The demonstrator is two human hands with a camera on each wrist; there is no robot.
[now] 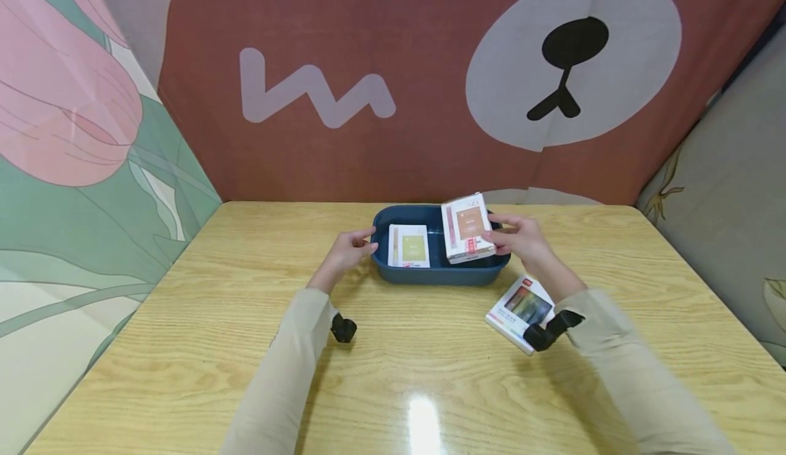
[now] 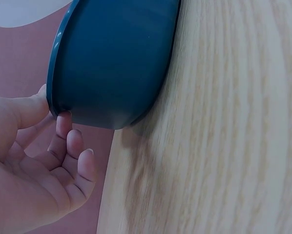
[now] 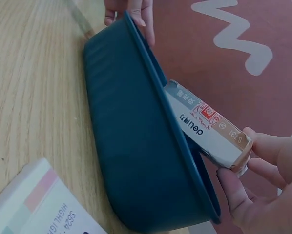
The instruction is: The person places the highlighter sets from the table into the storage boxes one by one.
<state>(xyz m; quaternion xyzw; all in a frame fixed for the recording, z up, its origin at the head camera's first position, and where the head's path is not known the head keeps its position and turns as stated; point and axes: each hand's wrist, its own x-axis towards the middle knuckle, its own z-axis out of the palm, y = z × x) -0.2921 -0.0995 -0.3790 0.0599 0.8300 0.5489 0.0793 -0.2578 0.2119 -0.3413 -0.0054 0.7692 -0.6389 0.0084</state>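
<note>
A dark blue oval basin [image 1: 439, 276] stands near the table's back edge. At its left end, the left hand [image 1: 345, 254] pinches the rim between thumb and fingers; the left wrist view shows this hand [image 2: 43, 161] with its other fingers bent below the rim. The right hand [image 1: 522, 240] grips a white box with an orange panel [image 1: 468, 226] by its right side, tilted over the basin's right part. In the right wrist view the box [image 3: 209, 126] shows its printed narrow side, partly past the rim. A white box with a yellow-green panel [image 1: 409, 245] lies inside at the left.
Another white box with a dark picture [image 1: 522, 307] lies on the wooden table [image 1: 393, 373], front right of the basin, partly hidden by the black wrist camera. Behind the table hangs a red-brown printed cloth [image 1: 319, 162]; flowered cloth hangs at the left.
</note>
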